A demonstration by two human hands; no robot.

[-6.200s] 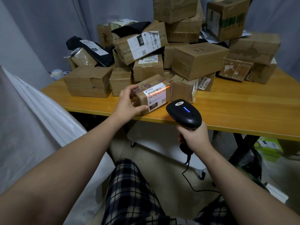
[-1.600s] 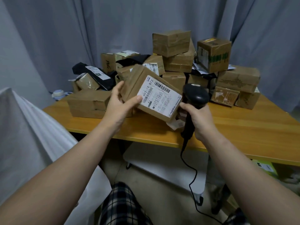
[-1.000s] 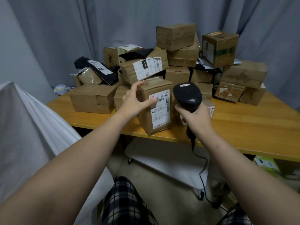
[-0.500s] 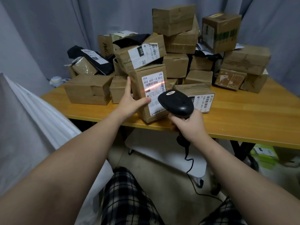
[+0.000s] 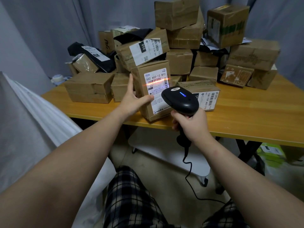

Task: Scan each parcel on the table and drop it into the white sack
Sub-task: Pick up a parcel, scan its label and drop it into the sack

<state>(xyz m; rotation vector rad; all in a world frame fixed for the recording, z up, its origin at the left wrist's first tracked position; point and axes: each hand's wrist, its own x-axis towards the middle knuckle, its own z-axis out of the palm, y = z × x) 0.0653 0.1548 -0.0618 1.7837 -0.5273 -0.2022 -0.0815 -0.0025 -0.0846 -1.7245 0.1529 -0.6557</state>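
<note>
Parcel [image 5: 153,96] upright at front edge of surface [image 5: 246,112], left fingers [image 5: 131,83] and thumb clamping its left corner. Right fingers [image 5: 178,120] wrapped round scanner [image 5: 180,100], beam across barcode. I worry: 010 box [image 5: 141,48] seems to rest on parcel top; lifting could topple it. Sack [image 5: 41,120] at left.

Brown parcel [image 5: 153,91], black scanner [image 5: 181,100], white sack [image 5: 32,129], yellow table [image 5: 246,112].

Room light dim and even; we see only soft shadows, deepest under the table [image 5: 246,116] below both hands. Brightest spot: a red-orange scan line [image 5: 156,81] flaring across the label of the parcel [image 5: 156,104], just above the thumb of the left hand [image 5: 133,99]. Small blue lamp [image 5: 182,94] glows on the scanner [image 5: 180,100] above the right hand [image 5: 191,124]. Corners stretch, wide-angle. Green box [image 5: 269,152] right of that hand is smeared.
</note>
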